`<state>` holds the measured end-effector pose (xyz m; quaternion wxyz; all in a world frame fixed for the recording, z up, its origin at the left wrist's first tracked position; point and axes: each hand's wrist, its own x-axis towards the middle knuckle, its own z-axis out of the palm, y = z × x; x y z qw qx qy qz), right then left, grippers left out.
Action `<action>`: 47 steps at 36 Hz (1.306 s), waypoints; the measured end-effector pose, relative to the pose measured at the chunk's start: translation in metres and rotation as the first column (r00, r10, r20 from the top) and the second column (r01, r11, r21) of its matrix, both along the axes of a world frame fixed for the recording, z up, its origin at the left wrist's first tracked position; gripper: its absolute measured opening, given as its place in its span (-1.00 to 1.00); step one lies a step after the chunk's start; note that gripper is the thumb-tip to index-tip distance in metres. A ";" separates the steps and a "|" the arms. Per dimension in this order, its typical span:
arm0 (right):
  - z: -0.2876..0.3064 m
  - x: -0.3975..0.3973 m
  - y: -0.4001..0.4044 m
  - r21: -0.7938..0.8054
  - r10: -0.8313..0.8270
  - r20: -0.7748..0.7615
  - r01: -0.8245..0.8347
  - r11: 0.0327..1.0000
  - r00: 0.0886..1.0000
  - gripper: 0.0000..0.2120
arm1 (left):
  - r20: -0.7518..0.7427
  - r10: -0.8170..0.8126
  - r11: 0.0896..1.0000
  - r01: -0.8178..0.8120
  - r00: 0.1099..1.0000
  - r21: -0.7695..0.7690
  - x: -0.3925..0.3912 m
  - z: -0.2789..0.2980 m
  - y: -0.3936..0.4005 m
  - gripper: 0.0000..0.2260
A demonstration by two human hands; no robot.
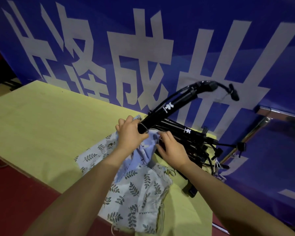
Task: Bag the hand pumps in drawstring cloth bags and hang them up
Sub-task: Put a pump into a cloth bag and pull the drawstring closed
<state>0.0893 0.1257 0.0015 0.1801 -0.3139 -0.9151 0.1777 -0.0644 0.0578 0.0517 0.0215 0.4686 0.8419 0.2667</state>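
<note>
The left hand is clamping the lower end of a black pump, fingers wrapped around the barrel together with the gathered mouth of a blue bag. The pump is tilting up and away to the right, its hose and nozzle curling over at the far top. The right hand is pinching the bag's cloth edge just right of the pump's end; whether it is also touching the pump cannot be told. The two hands are working close together, almost touching.

The bag is hanging crumpled beneath the hands, draping onto a stack of leaf-print bags lying flat at the near centre of the table. A pile of black pumps is lying on the table's right side, just behind the right hand, with hoses and tags trailing off the right edge. A blue banner with large white characters is standing behind the table. A chrome rail is showing at far right.
</note>
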 end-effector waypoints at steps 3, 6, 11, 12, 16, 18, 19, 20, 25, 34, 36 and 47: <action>0.012 -0.016 0.003 -0.403 -0.009 0.002 0.009 0.915 1.000 -0.35 | 0.099 0.006 0.997 -0.013 0.995 0.072 -0.001 0.005 -0.004 -0.68; 0.014 -0.029 0.011 -0.452 0.060 0.036 -0.037 0.891 0.998 -0.35 | 0.151 -0.013 0.993 -0.005 0.989 0.119 -0.004 0.008 -0.009 -0.65; 0.013 -0.031 0.020 -0.221 -0.053 0.050 0.063 0.973 0.997 -0.74 | 0.203 -0.028 0.986 -0.006 0.979 0.167 -0.009 0.011 -0.015 -0.76; 0.014 -0.029 0.022 -0.167 -0.072 0.000 0.071 0.983 0.997 -0.75 | 0.205 -0.021 0.985 -0.014 0.979 0.169 -0.010 0.011 -0.016 -0.77; 0.027 -0.022 0.020 -0.314 -0.068 -0.321 -0.039 0.948 0.945 -0.89 | 0.229 0.002 0.983 -0.043 0.974 0.176 -0.013 0.009 -0.017 -0.78; 0.040 -0.020 0.014 -0.436 -0.063 -0.418 -0.139 0.889 0.906 -0.86 | 0.228 0.012 0.984 -0.051 0.974 0.168 -0.013 0.006 -0.017 -0.77; 0.045 -0.020 0.013 -0.462 -0.062 -0.436 -0.164 0.871 0.898 -0.84 | 0.234 0.017 0.983 -0.059 0.972 0.173 -0.013 0.005 -0.017 -0.76; 0.049 -0.021 0.012 -0.473 -0.059 -0.444 -0.178 0.863 0.894 -0.83 | 0.245 0.021 0.981 -0.067 0.969 0.181 -0.013 0.004 -0.017 -0.76; 0.061 -0.025 0.015 -0.477 -0.039 -0.356 -0.146 0.867 0.934 -0.82 | 0.272 0.025 0.974 -0.085 0.962 0.211 -0.014 0.002 -0.017 -0.74; 0.076 -0.029 0.022 -0.394 0.117 -0.061 -0.132 0.910 0.991 -0.90 | 0.237 0.012 0.961 -0.077 0.971 0.265 -0.020 0.003 -0.017 -0.76; 0.078 -0.028 0.026 -0.417 0.097 -0.123 -0.140 0.898 0.988 -0.85 | 0.227 0.009 0.964 -0.069 0.974 0.258 -0.020 0.002 -0.017 -0.76; 0.102 -0.045 0.020 -0.603 -0.085 -0.556 -0.331 0.726 0.827 -0.46 | 0.205 -0.009 0.964 -0.046 0.979 0.261 -0.019 0.003 -0.014 -0.75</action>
